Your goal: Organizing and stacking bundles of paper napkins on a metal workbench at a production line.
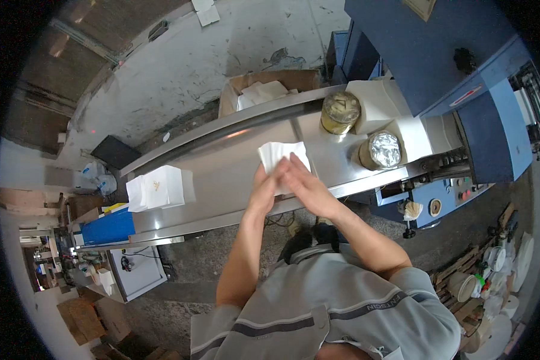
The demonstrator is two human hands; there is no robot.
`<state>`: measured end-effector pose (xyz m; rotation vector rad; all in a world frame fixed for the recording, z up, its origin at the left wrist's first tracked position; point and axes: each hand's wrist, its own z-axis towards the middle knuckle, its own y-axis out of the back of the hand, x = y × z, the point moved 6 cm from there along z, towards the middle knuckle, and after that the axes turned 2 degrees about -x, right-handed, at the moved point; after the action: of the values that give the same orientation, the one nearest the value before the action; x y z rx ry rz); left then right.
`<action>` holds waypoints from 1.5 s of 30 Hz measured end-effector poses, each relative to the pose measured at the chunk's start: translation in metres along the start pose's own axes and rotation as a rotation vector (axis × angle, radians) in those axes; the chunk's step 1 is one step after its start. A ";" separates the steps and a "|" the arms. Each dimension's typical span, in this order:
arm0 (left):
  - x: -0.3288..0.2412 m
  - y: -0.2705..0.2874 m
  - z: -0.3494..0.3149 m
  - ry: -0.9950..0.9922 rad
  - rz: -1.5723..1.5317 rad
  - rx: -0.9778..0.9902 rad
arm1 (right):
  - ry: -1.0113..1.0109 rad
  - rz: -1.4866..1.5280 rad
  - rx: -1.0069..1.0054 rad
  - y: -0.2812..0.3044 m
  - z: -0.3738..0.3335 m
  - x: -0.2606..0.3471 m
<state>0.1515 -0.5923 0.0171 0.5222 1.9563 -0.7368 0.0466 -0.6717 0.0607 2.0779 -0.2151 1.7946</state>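
Observation:
A small stack of white paper sheets (284,152), fanned and ridged along its left edge, is between my hands above the metal conveyor table. My left hand (261,191) is closed around its near left side, with the fingertips hidden. My right hand (304,187) lies across the front of the stack, fingers stretched out and slightly smeared, their tips touching the paper and overlapping the left hand. To the left, a larger white paper stack (168,185) with a small gold print rests on the table (222,174).
At the table's right stand a glass jar (341,113) and a foil-topped jar (383,150), next to white paper blocks (378,105). A blue machine (426,54) rises behind them. A cardboard box of paper (228,99) sits beyond the table. A blue block (108,228) lies at the left end.

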 end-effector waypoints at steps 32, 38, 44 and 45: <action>-0.105 0.142 -0.055 -0.571 0.912 -0.648 | 0.341 -0.982 -0.680 0.157 0.074 0.019; -0.104 0.022 0.014 -0.313 0.374 -0.101 | 0.276 -1.045 -0.652 0.149 0.084 0.002; -0.086 -0.149 0.128 -0.396 0.810 0.161 | 0.202 -0.914 -0.627 0.098 0.029 0.002; -0.073 -0.165 0.149 -0.367 0.818 0.151 | 0.240 -0.931 -0.629 0.091 0.018 0.006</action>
<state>0.1752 -0.8179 0.0729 1.1021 1.1902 -0.4046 0.0314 -0.7604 0.0817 1.1831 0.2094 1.1559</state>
